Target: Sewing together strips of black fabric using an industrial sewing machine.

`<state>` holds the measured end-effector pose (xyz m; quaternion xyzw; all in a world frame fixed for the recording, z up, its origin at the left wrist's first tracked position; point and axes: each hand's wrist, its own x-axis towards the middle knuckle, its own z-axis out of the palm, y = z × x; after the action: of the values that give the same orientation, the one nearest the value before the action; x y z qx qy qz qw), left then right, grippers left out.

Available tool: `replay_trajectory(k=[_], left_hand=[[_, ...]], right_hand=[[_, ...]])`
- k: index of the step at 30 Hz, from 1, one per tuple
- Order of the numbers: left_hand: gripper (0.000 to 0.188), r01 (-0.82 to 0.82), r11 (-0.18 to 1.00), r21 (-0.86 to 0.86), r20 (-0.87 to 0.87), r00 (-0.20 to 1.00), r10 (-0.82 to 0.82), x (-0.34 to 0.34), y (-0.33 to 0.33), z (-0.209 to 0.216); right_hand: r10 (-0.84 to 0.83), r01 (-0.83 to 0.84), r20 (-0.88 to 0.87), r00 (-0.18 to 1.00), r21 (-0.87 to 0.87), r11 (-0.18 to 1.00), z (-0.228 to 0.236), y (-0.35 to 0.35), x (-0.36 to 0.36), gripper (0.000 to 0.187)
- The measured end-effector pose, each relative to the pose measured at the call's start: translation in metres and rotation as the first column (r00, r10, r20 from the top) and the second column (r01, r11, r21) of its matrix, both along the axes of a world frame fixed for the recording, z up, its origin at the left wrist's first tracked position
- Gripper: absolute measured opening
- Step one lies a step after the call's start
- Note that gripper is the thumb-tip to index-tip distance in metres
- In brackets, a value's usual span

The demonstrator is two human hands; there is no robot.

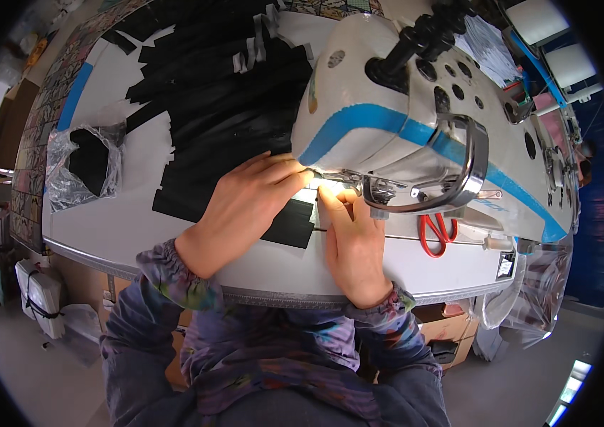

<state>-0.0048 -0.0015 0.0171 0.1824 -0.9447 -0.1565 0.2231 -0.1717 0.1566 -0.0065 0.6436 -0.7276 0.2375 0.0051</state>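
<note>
A white and blue sewing machine [359, 92] stands at the right of centre, its lamp lighting the spot under its head. My left hand [248, 206] lies over black fabric pieces [230, 121], with thumb and fingertips closed on a dark edge just left of the presser foot. Close to the stitching spot, my right hand [355, 242] has its thumb and fingers drawn together. What they pinch is too small and partly hidden to name. A black strip [291, 224] of the fabric hangs toward me between the two hands.
Red-handled scissors [436, 235] lie right of my right hand, under the machine arm. A clear plastic bag [85, 167] with something black rests on the left of the white table [117, 238]. Grey strips [252, 46] lie on the far fabric. Thread cones [538, 21] stand far right.
</note>
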Motion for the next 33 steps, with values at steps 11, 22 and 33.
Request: replay_trajectory(k=[11,22,33], left_hand=[[0.028,-0.039,0.993,-0.108,-0.065,0.997,0.032,-0.006,-0.005,-0.008],[0.035,0.046,0.995,-0.091,-0.069,0.996,-0.052,0.021,0.009,-0.014],[0.037,0.029,1.0,0.003,-0.06,0.998,-0.029,0.015,0.009,-0.009]], right_hand=[[0.115,-0.108,0.108,0.987,-0.066,0.992,0.011,-0.005,0.0,0.057],[0.072,-0.057,0.145,0.987,-0.111,0.992,0.006,-0.003,-0.004,0.056],[0.072,-0.062,0.139,0.988,-0.073,0.995,0.011,-0.004,-0.001,0.055]])
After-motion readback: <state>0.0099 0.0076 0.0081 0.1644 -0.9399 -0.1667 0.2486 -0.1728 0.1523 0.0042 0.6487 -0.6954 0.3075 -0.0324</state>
